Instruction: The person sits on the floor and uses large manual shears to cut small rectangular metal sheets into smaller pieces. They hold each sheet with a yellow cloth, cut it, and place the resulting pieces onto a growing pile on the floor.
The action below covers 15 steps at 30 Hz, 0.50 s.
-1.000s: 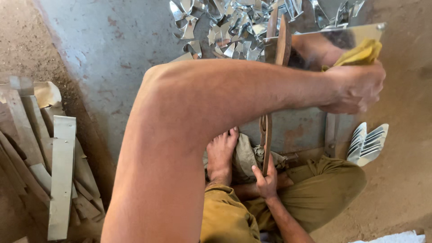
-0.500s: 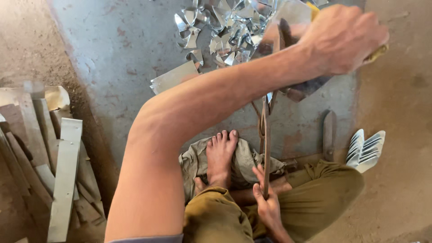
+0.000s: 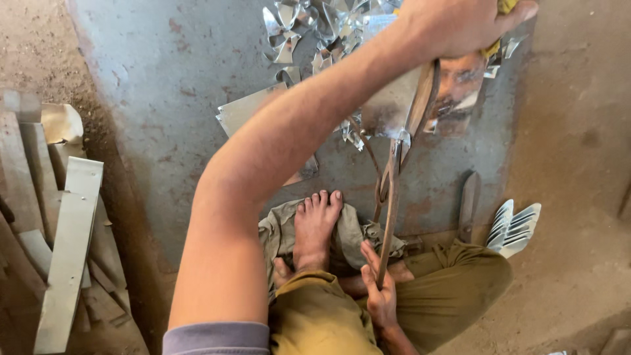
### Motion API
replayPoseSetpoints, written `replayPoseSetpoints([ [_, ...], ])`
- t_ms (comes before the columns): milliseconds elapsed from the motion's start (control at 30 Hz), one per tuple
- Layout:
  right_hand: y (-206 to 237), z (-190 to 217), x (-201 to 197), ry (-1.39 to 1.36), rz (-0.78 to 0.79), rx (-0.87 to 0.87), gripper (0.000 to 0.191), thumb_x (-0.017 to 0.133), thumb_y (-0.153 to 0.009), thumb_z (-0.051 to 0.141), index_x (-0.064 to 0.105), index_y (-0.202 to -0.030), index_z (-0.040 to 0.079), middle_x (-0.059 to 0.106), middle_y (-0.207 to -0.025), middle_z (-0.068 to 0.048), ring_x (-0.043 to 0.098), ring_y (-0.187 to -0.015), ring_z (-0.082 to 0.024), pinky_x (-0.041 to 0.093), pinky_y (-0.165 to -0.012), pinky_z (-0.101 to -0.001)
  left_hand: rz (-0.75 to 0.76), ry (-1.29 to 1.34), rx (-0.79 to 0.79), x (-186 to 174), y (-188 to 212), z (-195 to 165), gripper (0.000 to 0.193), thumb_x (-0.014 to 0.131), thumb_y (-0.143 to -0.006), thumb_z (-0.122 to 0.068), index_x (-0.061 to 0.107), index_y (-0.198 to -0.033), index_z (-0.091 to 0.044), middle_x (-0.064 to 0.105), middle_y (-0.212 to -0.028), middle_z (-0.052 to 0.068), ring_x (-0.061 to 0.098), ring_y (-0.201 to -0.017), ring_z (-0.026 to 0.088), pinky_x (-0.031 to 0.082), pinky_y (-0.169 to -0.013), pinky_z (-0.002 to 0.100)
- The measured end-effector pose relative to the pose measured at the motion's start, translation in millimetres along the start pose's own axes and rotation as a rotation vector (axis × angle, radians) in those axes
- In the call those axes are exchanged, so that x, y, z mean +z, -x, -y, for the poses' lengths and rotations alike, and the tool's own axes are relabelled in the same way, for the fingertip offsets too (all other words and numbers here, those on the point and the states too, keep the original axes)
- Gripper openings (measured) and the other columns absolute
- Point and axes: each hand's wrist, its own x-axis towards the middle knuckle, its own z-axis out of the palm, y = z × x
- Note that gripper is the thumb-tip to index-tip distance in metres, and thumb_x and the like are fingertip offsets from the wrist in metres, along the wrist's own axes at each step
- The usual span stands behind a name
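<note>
My left hand [image 3: 460,23] reaches across to the top right and is closed on the upper edge of a shiny metal sheet [image 3: 453,89], with something yellow in its grip. The sheet sits between the blades of long rusty shears [image 3: 393,190] that stand nearly upright in front of me. Lower down, my right hand [image 3: 380,296] grips one shear handle beside my knee. My bare foot [image 3: 314,227] rests on a crumpled cloth [image 3: 279,230] at the base of the shears.
A heap of shiny cut metal scraps [image 3: 315,33] lies on the grey floor slab at the top. A flat offcut [image 3: 246,112] lies left of the shears. Pale metal strips [image 3: 66,256] are stacked at the left. Fanned white cut pieces [image 3: 516,227] and a dark blade [image 3: 468,204] lie at the right.
My left hand has lifted the sheet up and away toward the top right edge. My right hand has slid lower on the shear handle.
</note>
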Motion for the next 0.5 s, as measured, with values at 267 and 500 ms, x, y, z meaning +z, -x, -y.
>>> replayPoseSetpoints([
  [267,-1.2,-4.9,1.4,-0.042,0.014,-0.006,0.055,0.053,-0.102,0.029,0.049,-0.150,0.001,0.050,-0.157,-0.013,0.045,-0.148,-0.027,0.033,-0.119,-0.0420,-0.138,-0.019,0.045,-56.6,12.3,-57.7,0.048,0.066,-0.092,-0.058,0.071,-0.080,-0.012,0.066,-0.057,0.006,0.065,-0.047,0.025,0.050,-0.044,0.040],
  [500,-6.5,-28.7,-2.1,-0.087,-0.056,0.029,0.062,0.059,-0.101,0.025,0.044,-0.157,0.001,0.048,-0.162,-0.016,0.046,-0.116,-0.043,0.039,-0.097,-0.0402,-0.045,0.026,0.034,-52.7,13.3,-57.4,0.050,0.065,-0.095,-0.060,0.072,-0.082,-0.012,0.066,-0.060,0.007,0.065,-0.047,0.025,0.050,-0.043,0.040],
])
